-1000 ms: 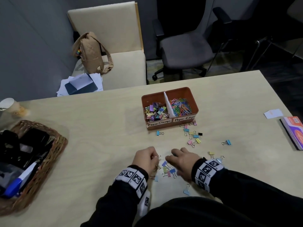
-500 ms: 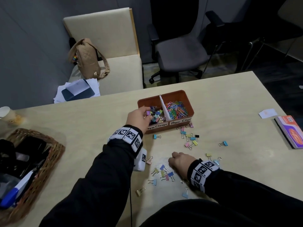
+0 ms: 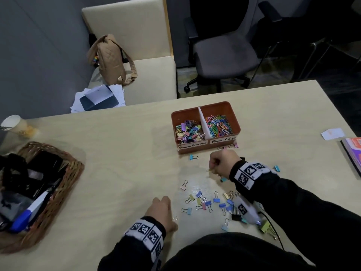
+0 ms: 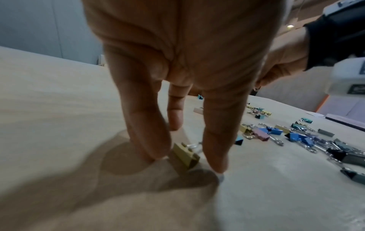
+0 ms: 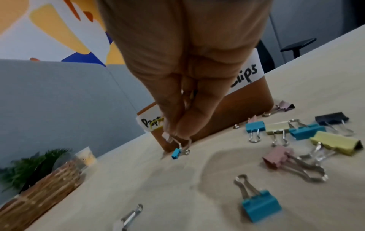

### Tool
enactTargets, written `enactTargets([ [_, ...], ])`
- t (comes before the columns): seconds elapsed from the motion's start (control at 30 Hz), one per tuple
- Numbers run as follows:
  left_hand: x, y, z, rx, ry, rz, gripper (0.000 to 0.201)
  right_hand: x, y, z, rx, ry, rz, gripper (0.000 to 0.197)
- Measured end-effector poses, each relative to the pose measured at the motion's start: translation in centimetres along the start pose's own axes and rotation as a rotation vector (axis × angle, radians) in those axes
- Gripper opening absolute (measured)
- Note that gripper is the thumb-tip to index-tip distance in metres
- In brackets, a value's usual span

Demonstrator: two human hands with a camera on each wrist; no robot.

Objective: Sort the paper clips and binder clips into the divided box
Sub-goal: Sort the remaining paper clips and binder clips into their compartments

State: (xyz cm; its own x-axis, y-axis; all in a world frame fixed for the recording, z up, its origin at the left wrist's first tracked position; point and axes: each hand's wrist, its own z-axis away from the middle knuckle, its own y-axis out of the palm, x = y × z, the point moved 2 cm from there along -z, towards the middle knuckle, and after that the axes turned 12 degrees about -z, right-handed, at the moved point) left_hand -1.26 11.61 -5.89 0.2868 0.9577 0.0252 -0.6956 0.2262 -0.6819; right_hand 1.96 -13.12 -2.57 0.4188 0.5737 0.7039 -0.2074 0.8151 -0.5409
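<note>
The orange divided box stands mid-table, with binder clips in its left half and paper clips in its right. My right hand hovers just in front of it, fingertips pinching a thin yellow paper clip. A small blue binder clip lies apart to its left. My left hand is near the table's front edge, thumb and forefinger pointing straight down on either side of a yellow binder clip without lifting it. Several coloured binder clips lie scattered between the hands.
A wicker basket of dark items and a marker sits at the left, and a paper cup stands behind it. A book and a white card lie at the right edge. Chairs stand beyond the table.
My left hand came back from the box's left compartment to the near table, over a yellow binder clip. My right hand left the pile and moved forward toward the box.
</note>
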Motion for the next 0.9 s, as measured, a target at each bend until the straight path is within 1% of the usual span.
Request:
enactTargets([
  [0.03,-0.1,0.3,-0.1,-0.011,0.008,0.005,0.056,0.1,-0.2,-0.2,-0.015,0.028,-0.056,0.024],
  [0.1,-0.4,0.7,-0.3,-0.057,0.028,0.006,0.047,0.3,-0.5,-0.4,-0.039,0.074,-0.185,0.027],
  [0.17,-0.8,0.8,-0.6,-0.101,0.045,0.016,0.036,1.0,-0.8,-0.5,-0.044,0.110,-0.383,0.023],
  [0.23,-1.1,0.7,-0.9,-0.124,0.065,0.028,0.029,2.5,-1.4,-0.8,-0.064,0.096,-0.529,0.020],
  [0.3,-1.4,0.7,-1.0,-0.142,0.083,0.030,0.023,4.2,-2.4,-1.7,-0.137,0.055,-0.568,0.019],
  [0.4,-1.7,0.7,-0.8,-0.185,0.083,0.099,0.013,6.3,-3.7,-3.2,-0.256,-0.001,-0.498,0.020],
  [0.5,-2.1,0.7,-0.7,-0.240,0.092,0.205,0.011,7.1,-4.3,-3.4,-0.283,-0.054,-0.385,0.036],
  [0.53,-2.3,0.7,-0.7,-0.259,0.103,0.233,0.010,7.0,-4.3,-3.1,-0.282,-0.066,-0.361,0.039],
  [0.57,-2.5,0.6,-0.8,-0.279,0.116,0.252,0.009,6.7,-4.1,-2.7,-0.277,-0.076,-0.367,0.038],
  [0.67,-3.1,0.3,-1.2,-0.312,0.160,0.278,0.009,4.8,-3.1,-0.9,-0.266,-0.070,-0.490,0.026],
  [0.73,-3.4,0.4,-1.6,-0.308,0.202,0.244,0.012,3.0,-2.3,0.3,-0.277,-0.067,-0.438,0.024],
  [0.8,-3.7,0.5,-1.7,-0.294,0.224,0.216,0.018,1.2,-1.2,1.7,-0.214,-0.057,-0.282,0.020],
  [0.87,-3.9,0.6,-1.8,-0.279,0.223,0.224,0.025,-0.9,0.0,3.1,-0.054,-0.013,-0.052,0.013],
  [0.9,-4.0,0.8,-1.8,-0.257,0.219,0.232,0.035,-1.9,0.7,3.9,0.049,0.019,0.078,0.020],
])
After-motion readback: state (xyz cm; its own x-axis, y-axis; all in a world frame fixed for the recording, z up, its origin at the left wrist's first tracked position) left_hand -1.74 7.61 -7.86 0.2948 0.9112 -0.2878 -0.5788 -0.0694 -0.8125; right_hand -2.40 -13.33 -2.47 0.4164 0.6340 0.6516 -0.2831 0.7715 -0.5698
